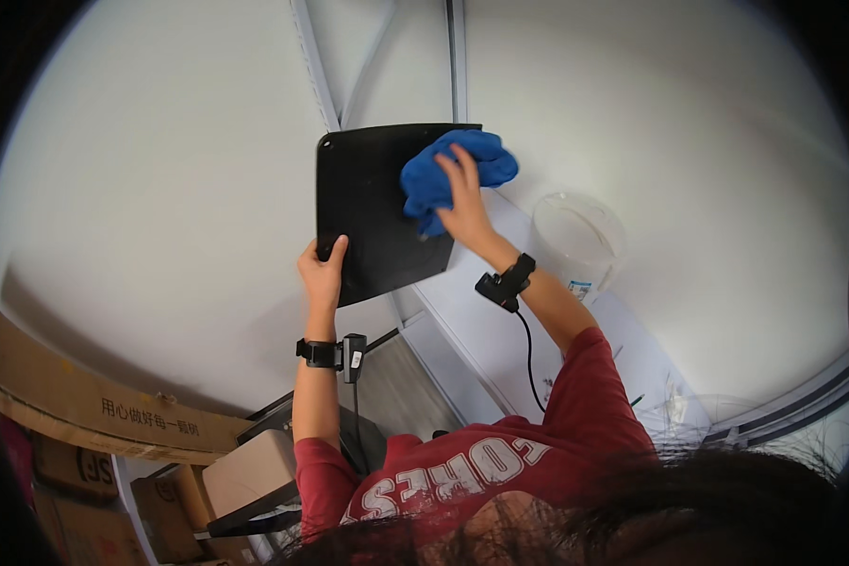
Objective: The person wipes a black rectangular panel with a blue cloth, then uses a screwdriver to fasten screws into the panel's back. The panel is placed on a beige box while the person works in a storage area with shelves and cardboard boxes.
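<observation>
A flat black board (pixel 373 193) with rounded corners and a small hole at its upper left is held up in front of me. My left hand (pixel 322 272) grips its lower left edge, thumb on the near face and fingers behind. Against the board's upper right part, my right hand (pixel 462 198) presses a bunched blue cloth (pixel 434 179), fingers bent over it. The cloth hangs past the board's right edge and hides that corner. Each wrist wears a black strap with a small device and a cable.
A white table (pixel 481 330) stands below, bearing a translucent bucket (pixel 575 241) and small items near its right end. Cardboard boxes (pixel 85 396) fill the lower left, beside a dark shelf holding a tan box (pixel 250 474). Pale walls with metal posts (pixel 458 66) rise behind.
</observation>
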Motion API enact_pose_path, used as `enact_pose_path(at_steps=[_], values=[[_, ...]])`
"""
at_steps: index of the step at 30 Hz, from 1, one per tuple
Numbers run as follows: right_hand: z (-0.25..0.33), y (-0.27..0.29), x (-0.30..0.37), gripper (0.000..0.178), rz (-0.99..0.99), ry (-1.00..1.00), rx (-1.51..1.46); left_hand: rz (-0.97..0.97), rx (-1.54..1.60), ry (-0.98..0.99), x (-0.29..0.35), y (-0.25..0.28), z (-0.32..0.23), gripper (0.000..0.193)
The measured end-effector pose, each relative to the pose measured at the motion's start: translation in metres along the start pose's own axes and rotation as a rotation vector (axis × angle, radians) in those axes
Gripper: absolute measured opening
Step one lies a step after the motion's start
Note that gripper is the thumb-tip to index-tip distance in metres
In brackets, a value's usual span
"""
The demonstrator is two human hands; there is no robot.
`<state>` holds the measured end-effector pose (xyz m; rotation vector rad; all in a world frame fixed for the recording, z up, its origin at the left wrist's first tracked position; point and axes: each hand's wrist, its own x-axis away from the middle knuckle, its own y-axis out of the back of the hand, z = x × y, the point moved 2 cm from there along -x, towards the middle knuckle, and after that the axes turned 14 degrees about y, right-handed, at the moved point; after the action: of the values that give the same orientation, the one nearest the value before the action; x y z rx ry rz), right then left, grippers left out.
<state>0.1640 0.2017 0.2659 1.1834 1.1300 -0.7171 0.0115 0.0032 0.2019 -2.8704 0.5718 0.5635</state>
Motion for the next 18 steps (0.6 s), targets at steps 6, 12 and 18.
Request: enact_pose_path(at_steps=[6,12,18], values=[[0.012,-0.003,-0.017,0.070,-0.053,-0.007,0.008,-0.063,0.203,0.038,0.002,0.001,-0.004,0.023],[0.001,-0.034,0.034,0.072,-0.005,-0.048,0.044,-0.170,0.490,0.040,-0.001,-0.006,-0.016,0.029],[0.049,-0.060,0.051,0.079,0.089,-0.027,-0.098,-0.249,0.518,0.093,0.000,-0.004,-0.018,0.029]])
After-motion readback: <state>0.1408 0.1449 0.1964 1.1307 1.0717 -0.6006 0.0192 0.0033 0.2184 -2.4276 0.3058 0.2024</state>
